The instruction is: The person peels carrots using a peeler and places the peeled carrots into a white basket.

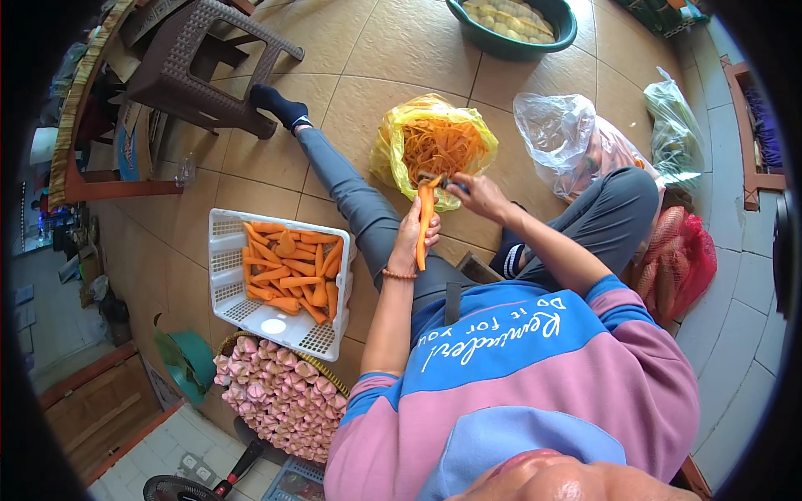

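My left hand (413,235) is wrapped around a peeled orange carrot (427,216), its thick end pointing away from me. In my right hand (484,197) is a peeler (452,183) with a dark handle, its head against the carrot's far end. Just beyond, a yellow plastic bag (391,134) stands on the floor, its mouth wide and filled with carrot peelings (445,147). To the left, a white plastic basket (274,327) holds many peeled carrots (301,269).
A green tub (567,37) of pale peeled vegetables stands at the far side. Plastic bags (557,131) and a red mesh sack (673,263) lie to the right. At the left are a brown plastic stool (169,69) and a pink bundle (282,394) behind the basket.
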